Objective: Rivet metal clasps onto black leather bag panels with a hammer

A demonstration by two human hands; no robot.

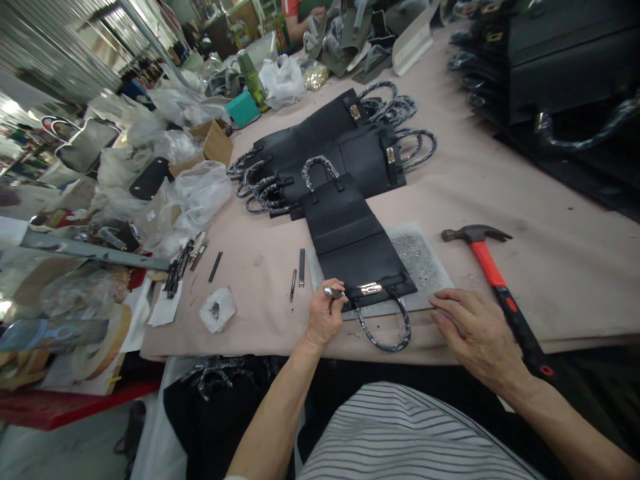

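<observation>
A black handbag panel (353, 230) lies over a grey speckled board (425, 267) near the table's front edge. It has a plastic-wrapped handle at each end and a gold metal clasp (371, 289) close to me. My left hand (325, 313) is closed around a short metal punch (334, 291) at the panel's near left corner. Its lower tip is hidden by my fingers. My right hand (473, 327) rests at the board's front right corner, fingers stretched out and holding nothing. Just right of that hand lies a claw hammer (493, 273) with a red and black handle.
More black bag panels (320, 157) are piled behind, and another stack (565, 73) stands at the far right. On the left lie a flat metal bar (301, 267), a thin tool (293, 285), a white wad (217, 310) and several punches (180, 267). Plastic bags (200, 193) clutter beyond.
</observation>
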